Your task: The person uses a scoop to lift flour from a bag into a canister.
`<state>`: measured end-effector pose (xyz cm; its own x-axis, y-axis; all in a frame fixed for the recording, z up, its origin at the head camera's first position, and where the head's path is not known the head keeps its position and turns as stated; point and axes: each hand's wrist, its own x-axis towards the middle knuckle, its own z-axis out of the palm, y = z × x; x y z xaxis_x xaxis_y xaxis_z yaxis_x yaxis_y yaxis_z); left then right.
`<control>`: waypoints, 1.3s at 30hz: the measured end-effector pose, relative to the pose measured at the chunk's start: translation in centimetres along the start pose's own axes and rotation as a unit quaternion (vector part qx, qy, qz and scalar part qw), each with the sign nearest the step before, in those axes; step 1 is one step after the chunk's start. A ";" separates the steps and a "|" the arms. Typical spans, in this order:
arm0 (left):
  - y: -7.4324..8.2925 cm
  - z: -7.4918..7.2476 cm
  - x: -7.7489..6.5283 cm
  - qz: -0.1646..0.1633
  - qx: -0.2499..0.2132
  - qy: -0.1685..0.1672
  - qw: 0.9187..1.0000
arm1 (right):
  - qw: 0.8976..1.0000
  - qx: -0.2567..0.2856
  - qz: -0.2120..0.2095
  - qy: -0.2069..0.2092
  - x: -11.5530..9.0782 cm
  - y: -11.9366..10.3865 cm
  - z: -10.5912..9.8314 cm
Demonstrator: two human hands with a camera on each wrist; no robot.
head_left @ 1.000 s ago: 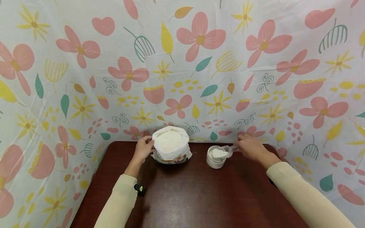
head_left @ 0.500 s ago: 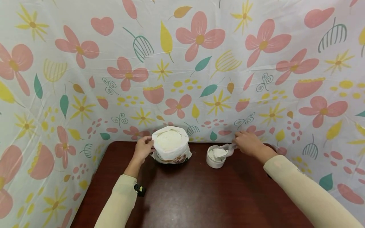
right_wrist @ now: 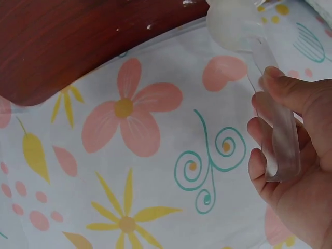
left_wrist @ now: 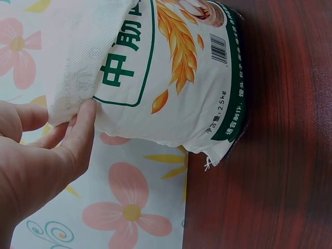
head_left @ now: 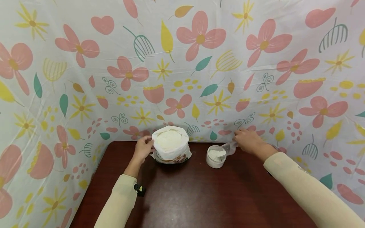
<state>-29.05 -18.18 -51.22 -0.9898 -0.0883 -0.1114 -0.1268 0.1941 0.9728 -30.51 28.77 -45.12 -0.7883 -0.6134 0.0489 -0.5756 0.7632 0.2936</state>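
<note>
An opened white flour bag (head_left: 170,154), full of flour to near its folded-down rim, stands at the table's far left. My left hand (head_left: 143,149) pinches the left side of that rim between thumb and fingers, and the left wrist view shows the bag's printed wheat ear (left_wrist: 177,49). To the right sits a small round white container (head_left: 215,163) with flour (head_left: 214,154) inside. My right hand (head_left: 248,142) holds a clear plastic scoop (head_left: 229,148) by its handle, fingers wrapped round it in the right wrist view. The scoop tilts down to the left, its mouth over the container.
The dark red-brown wooden table (head_left: 182,196) ends against a floral cloth (head_left: 182,79) hung behind and at both sides. Small white flour specks (right_wrist: 149,27) lie on the table near the scoop. A black wrist device (head_left: 139,189) sits on the left sleeve.
The scoop has tipped more steeply, and the flour that heaped in it has slid into the container. My right hand shifted slightly left and up. My left hand and the bag have stayed put.
</note>
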 end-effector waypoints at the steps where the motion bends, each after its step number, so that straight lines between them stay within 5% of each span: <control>1: 0.0 0.0 0.0 0.000 0.000 0.000 1.000 | 1.000 0.000 -0.001 0.003 0.0 -0.1 -0.2; 23: -0.2 0.0 0.2 -0.004 -0.007 -0.004 1.000 | 0.999 -0.037 -0.010 -0.007 0.4 -0.4 -2.6; 39: -0.2 -0.1 0.2 -0.005 -0.012 -0.007 1.000 | 0.995 0.034 -0.014 0.097 -1.9 0.5 -1.7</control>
<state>-29.19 -18.36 -51.45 -0.9893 -0.0761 -0.1241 -0.1356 0.1704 0.9760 -28.93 29.96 -43.42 -0.7183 -0.6576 0.2271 -0.6157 0.7529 0.2326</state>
